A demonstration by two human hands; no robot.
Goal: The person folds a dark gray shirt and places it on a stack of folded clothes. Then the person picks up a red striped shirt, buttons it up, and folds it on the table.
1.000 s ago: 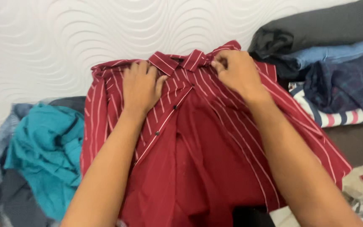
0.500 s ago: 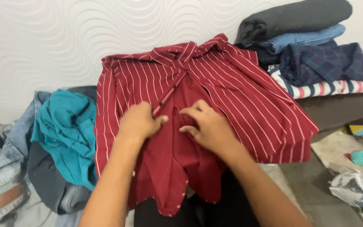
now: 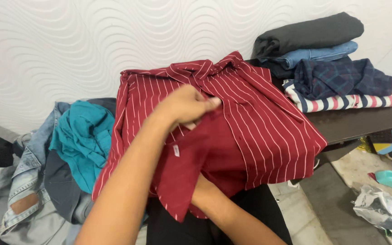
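A dark red shirt with thin white stripes lies spread in front of me, its collar up against the wavy white wall. My left hand is closed on the shirt's left front edge near the chest and holds that panel folded across the middle. My right forearm runs in under the lower part of the shirt. The right hand itself is hidden beneath the red fabric.
A teal garment and light blue jeans lie heaped at the left. Folded clothes are stacked at the right on a dark table: grey, denim, navy plaid, striped. A silver foil bag lies on the floor.
Both hands left the collar and came down to the shirt's open front. Now the left hand has lifted the left panel across, and the right hand has slipped under the fabric.
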